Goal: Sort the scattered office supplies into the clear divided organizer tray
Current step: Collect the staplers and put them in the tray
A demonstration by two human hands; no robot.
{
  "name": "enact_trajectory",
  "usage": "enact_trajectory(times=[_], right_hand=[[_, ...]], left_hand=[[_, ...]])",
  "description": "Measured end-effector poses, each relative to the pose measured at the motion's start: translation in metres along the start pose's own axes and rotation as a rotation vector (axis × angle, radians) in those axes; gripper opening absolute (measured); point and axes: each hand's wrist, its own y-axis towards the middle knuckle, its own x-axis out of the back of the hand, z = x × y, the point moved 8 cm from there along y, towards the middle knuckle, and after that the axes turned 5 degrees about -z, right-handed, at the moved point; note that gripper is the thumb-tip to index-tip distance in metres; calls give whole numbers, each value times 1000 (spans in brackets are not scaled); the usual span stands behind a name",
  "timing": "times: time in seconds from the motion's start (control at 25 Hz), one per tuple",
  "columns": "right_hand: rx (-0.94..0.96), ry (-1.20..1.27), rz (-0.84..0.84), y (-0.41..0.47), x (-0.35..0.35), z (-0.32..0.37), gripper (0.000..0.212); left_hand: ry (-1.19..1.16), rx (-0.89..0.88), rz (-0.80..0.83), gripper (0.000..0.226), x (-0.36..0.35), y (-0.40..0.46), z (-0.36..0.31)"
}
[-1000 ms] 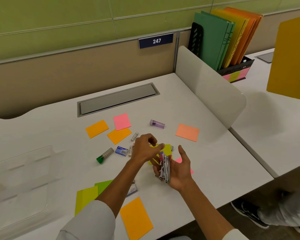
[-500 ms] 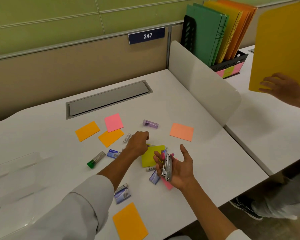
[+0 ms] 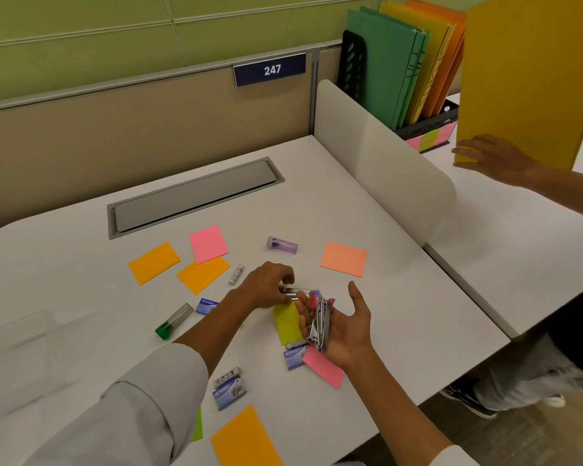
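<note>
The right hand [image 3: 342, 326] lies palm-up just above the desk [image 3: 401, 297], its fingers loosely cupped around a bundle of small metal staplers [image 3: 320, 322] stood on end, so the palm appears to work as a holding tray while more are gathered. The left hand [image 3: 270, 285] reaches across, its fingertips pinching a silver stapler [image 3: 297, 291] at the top edge of the yellow note [image 3: 288, 322], right beside the waiting palm; it looks to be about to add this one to the bundle. Gathering like with like before carrying them over makes sense, because the organizer [image 3: 17, 334] sits well apart at the desk's left edge, clear and faint, and nothing can be seen inside it. Still scattered are the orange notes [image 3: 154, 263], a pink note [image 3: 208, 243], a peach note [image 3: 343, 258], a purple tube [image 3: 281, 244], a green-capped tube [image 3: 174, 321], blue staple boxes [image 3: 229, 391] and a white roll [image 3: 236, 274]. Sorting seems barely begun. Beyond the divider [image 3: 384, 156], another person's hand [image 3: 492, 159] holds a yellow folder [image 3: 525, 75] near the file rack [image 3: 424, 129].
</note>
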Motion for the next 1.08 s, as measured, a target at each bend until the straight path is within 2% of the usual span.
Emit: enact_trajectory(times=[0.16, 0.32, 0.44, 0.6, 0.76, 0.92, 1.08], right_hand=[[26, 16, -21, 3, -1, 0, 91], [36, 13, -25, 4, -2, -1, 94], [34, 10, -35, 4, -4, -3, 95], [17, 4, -47, 6, -10, -10, 86], [-17, -10, -82, 12, -15, -25, 91], [-66, -94, -93, 21, -23, -51, 98], [-146, -123, -83, 29, -33, -82, 88]], left_hand=[[144, -20, -28, 27, -7, 0, -6], [147, 11, -87, 19, -5, 0, -1], [99, 44, -226, 22, 10, -8, 7], [-65, 97, -483, 29, 41, -31, 20], [-444, 100, -610, 39, 69, -59, 37], [-666, 204, -604, 36, 77, -88, 60], [-605, 185, -565, 30, 79, -117, 72]])
